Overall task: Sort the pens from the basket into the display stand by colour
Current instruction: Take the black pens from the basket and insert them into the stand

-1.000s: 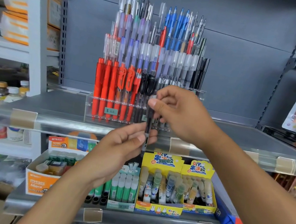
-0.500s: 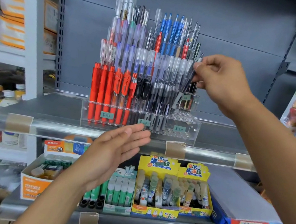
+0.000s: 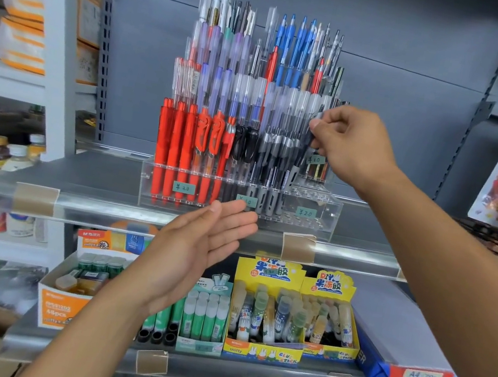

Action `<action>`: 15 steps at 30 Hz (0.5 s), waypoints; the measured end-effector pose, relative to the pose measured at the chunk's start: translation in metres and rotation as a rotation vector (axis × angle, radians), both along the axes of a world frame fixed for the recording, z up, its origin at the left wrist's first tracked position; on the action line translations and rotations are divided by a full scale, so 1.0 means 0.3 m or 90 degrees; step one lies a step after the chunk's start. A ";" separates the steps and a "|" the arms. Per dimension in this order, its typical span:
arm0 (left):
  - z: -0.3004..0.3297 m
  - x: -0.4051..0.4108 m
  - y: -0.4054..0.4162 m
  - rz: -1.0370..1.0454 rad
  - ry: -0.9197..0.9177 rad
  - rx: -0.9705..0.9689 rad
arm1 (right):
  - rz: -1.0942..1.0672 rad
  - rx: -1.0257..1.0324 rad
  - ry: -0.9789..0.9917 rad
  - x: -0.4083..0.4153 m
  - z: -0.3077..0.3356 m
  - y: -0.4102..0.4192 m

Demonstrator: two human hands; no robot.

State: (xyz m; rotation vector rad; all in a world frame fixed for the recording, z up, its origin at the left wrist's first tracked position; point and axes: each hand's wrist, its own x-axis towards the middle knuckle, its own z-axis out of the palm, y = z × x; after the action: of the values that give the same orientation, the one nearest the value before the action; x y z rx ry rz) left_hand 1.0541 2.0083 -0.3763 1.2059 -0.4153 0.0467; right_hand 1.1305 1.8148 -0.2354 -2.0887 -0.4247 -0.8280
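A single head-worn wide-angle view faces the shelf [image 3: 189, 227] straight on at close range, display stand [image 3: 313, 203] toward twelve o'clock, angled slightly downward.

Dark clear-capped pen [image 3: 304, 151] tilted, pinched in right hand [image 3: 350, 145], tip at tiered clear acrylic display stand [image 3: 313, 205], right of grey pens.

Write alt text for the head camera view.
A person's right hand pinches a dark pen at the right side of a clear tiered display stand filled with red, black and blue pens on a shop shelf. The left hand hovers open below, holding nothing.
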 end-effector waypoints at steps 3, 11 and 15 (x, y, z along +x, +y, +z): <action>0.001 -0.001 0.000 -0.002 0.001 -0.003 | 0.005 -0.034 0.028 -0.001 -0.020 0.008; 0.005 -0.007 -0.005 -0.003 0.001 -0.002 | -0.013 -0.057 0.091 -0.003 -0.082 0.017; 0.007 -0.013 -0.012 -0.001 0.002 0.003 | -0.024 -0.058 0.089 -0.013 -0.088 0.020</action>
State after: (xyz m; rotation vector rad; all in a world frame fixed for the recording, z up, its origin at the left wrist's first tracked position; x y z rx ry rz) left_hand 1.0503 2.0047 -0.3744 1.2108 -0.4139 0.0426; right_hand 1.1266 1.8206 -0.2618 -2.2290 -0.3548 -0.6909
